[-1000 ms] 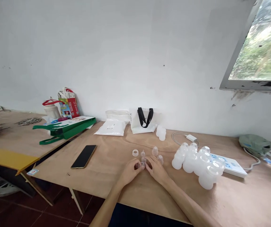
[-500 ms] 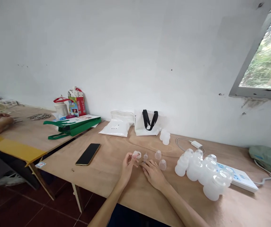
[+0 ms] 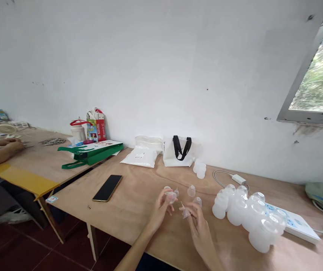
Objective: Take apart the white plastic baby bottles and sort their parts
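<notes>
My left hand is raised above the plywood table and holds a small transparent plastic ring piece in its fingertips. My right hand pinches a small transparent cone-shaped piece close to it. The two hands are apart, with the held pieces facing each other. Just beyond them stand a tiny transparent cone and several more parts, among them a transparent cup and another cup. A further small piece sits partly behind my left fingers.
To the right, a pile of translucent plastic bottles lies on a white power strip. A black phone lies left. White packets and a black-handled bag stand by the wall. A co-worker's hands rest on the adjoining table.
Both hands have lifted off the table. My right hand now pinches a small cone piece, and my left fingers hold a ring piece. The whole view has swung slightly left.
</notes>
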A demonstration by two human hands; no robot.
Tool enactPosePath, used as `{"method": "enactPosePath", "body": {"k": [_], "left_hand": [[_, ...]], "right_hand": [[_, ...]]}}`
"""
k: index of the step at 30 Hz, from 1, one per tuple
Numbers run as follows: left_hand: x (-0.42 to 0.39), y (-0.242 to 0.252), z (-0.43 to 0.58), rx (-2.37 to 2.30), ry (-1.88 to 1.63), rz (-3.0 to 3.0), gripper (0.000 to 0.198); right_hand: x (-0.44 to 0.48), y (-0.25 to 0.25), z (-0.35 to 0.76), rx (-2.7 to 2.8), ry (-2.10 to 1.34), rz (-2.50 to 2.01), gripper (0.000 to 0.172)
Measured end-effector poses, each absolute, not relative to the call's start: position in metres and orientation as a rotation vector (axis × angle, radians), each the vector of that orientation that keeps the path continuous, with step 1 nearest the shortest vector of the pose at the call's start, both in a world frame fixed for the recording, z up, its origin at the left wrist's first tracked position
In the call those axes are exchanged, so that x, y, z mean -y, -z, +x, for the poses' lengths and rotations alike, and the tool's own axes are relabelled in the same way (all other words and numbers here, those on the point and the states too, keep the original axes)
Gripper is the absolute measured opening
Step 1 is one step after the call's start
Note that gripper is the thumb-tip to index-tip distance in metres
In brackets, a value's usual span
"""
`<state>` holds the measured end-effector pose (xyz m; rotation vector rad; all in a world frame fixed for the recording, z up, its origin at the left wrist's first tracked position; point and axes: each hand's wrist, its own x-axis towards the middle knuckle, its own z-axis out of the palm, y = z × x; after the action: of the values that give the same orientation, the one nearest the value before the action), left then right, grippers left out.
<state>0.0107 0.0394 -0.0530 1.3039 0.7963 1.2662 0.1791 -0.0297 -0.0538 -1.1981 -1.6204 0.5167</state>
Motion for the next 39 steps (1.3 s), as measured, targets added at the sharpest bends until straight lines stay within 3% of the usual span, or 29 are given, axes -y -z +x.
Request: {"method": "enactPosePath", "body": {"k": [6,10,17,24,39], "left_hand": [[-0.024,0.057,0.022,-0.629,-1.104,1.464,0.044],[-0.021,0.055,0.022,-0.651,-1.085,1.475,0.047],[-0.009,0.041,0.018,-0.74,-0.976,1.788,0.045],[0.001,0.031,0.018,-0.78,-0.927,1.995,0.042],[0.014,0.035,0.027,-0.798,-0.876,2.065,0.038]], "right_hand": [[0.029,0.058,0.174,1.663,-0.391,-1.233,0.021],[0.027,0.056,0.175,1.566,-0.272,-1.295,0.02],[0.027,0.056,0.172,1.525,-0.467,-1.364,0.016],[0.025,0.05,0.174,1.521,-0.446,-1.364,0.008],[0.023,0.053,0.186,1.474,-0.597,-1.414,0.01]]}}
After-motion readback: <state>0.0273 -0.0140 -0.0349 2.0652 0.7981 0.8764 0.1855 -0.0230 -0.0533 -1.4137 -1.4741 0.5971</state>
